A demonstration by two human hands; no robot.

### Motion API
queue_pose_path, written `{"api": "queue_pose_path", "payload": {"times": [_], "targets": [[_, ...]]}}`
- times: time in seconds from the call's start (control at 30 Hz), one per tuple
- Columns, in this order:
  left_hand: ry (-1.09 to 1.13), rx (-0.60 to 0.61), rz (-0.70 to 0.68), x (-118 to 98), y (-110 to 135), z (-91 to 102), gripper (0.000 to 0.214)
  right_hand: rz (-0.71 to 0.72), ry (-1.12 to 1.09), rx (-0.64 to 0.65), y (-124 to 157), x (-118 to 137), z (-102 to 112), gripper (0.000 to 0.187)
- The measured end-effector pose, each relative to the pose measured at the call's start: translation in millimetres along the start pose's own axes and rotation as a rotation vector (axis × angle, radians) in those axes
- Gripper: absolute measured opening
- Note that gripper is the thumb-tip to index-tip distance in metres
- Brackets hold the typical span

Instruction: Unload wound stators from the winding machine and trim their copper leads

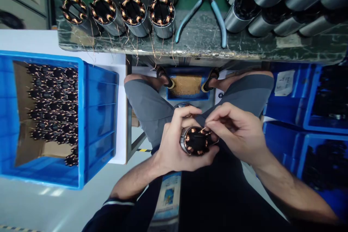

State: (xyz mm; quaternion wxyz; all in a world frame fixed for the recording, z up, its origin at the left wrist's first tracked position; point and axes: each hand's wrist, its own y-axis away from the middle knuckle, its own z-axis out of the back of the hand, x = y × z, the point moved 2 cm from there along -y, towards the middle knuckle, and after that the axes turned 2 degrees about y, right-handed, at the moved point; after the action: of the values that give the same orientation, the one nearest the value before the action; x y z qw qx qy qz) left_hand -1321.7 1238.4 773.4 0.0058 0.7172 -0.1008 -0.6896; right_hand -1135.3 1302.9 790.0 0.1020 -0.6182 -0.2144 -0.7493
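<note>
Above my lap, my left hand (176, 145) is wrapped round a motor stator (196, 141), a metal cylinder with a black inside and copper windings. Its open end faces up toward me. My right hand (236, 130) pinches a thin copper wire (204, 128) at the stator's upper right rim, between thumb and forefinger. On the bench edge ahead lie cutting pliers (208, 3) with light blue handles, their jaws pointing away and spread. Several more stators (134, 16) stand to the left of the pliers, loose wire ends hanging over the edge.
Several metal cylinders (288, 21) lie on the green bench (195, 49) at right. A blue crate (98, 116) at left holds rows of wound parts (54, 105). Other blue crates (285, 145) stand at right. Between my feet sits a blue tray (187, 96).
</note>
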Motion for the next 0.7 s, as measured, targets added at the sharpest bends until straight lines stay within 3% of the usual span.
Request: {"api": "queue_pose_path", "payload": {"times": [0.1, 0.27, 0.4, 0.47, 0.53, 0.63, 0.7], "targets": [[0.011, -0.003, -0.131, 6, 2, 0.7, 0.089, -0.033, -0.113, 0.023, 4, 2, -3, 0.009], [0.012, -0.013, -0.271, 6, 1, -0.3, 0.089, 0.032, -0.109, 0.013, 4, 11, -1, 0.010], [-0.020, -0.020, -0.193, 3, 0, -2.3, 0.093, -0.112, -0.277, 0.220, 0, 10, 0, 0.023], [-0.030, -0.024, -0.179, 2, 0, -2.5, 0.094, -0.120, -0.271, 0.251, -3, 10, 2, 0.016], [-0.032, -0.034, -0.181, 1, 0, -2.2, 0.094, -0.029, -0.170, 0.209, -4, 10, 4, 0.005], [-0.019, -0.067, -0.139, 2, -2, -3.0, 0.096, 0.215, 0.145, 0.049, 2, 12, 6, 0.014], [-0.024, -0.115, -0.176, 2, -4, -5.5, 0.085, 0.357, 0.350, -0.066, 9, 14, 5, 0.025]]}}
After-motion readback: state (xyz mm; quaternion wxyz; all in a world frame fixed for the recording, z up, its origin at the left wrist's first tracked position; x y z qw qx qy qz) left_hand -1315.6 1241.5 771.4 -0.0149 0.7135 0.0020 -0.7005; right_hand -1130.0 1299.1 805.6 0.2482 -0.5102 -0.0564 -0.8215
